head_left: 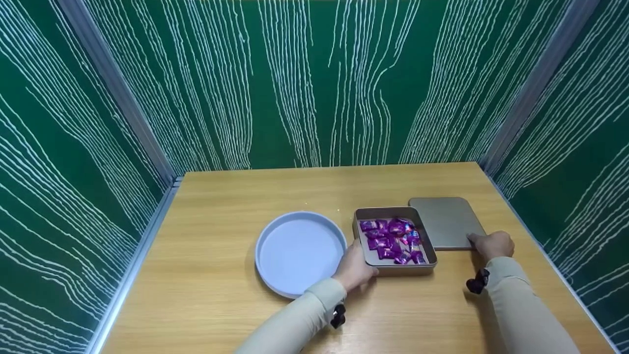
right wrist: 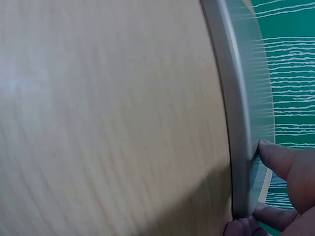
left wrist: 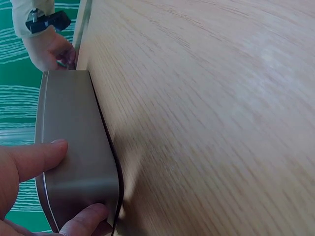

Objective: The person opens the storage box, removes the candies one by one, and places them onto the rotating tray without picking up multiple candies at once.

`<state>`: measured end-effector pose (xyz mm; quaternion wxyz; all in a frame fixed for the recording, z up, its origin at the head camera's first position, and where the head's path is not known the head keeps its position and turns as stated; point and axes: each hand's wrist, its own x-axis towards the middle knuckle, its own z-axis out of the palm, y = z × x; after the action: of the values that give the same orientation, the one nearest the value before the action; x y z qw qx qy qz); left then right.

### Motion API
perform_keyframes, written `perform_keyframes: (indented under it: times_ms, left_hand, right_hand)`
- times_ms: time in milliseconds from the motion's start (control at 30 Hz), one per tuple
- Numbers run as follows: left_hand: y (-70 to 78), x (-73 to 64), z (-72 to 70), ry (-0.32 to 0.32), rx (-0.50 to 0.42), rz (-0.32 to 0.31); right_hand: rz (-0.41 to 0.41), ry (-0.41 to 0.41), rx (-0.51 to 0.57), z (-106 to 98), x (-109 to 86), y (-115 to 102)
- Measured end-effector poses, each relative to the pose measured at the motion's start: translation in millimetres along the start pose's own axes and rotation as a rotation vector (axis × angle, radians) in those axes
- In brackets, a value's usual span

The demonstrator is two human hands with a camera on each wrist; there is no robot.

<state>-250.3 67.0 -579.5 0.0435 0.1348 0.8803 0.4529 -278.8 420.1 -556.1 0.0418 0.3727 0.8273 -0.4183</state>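
A square metal tin (head_left: 400, 271) with several purple-wrapped candies (head_left: 388, 242) inside stands uncovered on the table. My left hand (head_left: 355, 268) grips its front left corner, and in the left wrist view the thumb and a finger press on the tin's wall (left wrist: 78, 113). Beside the tin, to the right, lies its flat metal lid (head_left: 444, 221). My right hand (head_left: 494, 245) pinches the lid's front right corner; the right wrist view has the thumb on top of the lid (right wrist: 236, 123) and the other fingers at its edge.
A round light-blue tray (head_left: 300, 253) sits left of the tin, close to my left wrist. The wooden table (head_left: 206, 255) ends at green walls (head_left: 275, 98) with white wavy lines. Metal frame posts (head_left: 118, 88) stand at the corners.
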Motion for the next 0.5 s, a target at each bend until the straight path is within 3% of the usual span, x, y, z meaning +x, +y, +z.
perform_keyframes:
  times_ms: [200, 500]
  left_hand:
    - [2.4, -1.2, -1.1, 0.002, 0.009, -0.009]
    - [3.8, -4.3, -6.1, 0.0, 0.0, 0.059]
  right_hand:
    - [-0.046, -0.014, -0.038, -1, -3.9, -1]
    - [-0.106, -0.002, -0.002, 0, 19.0, -1]
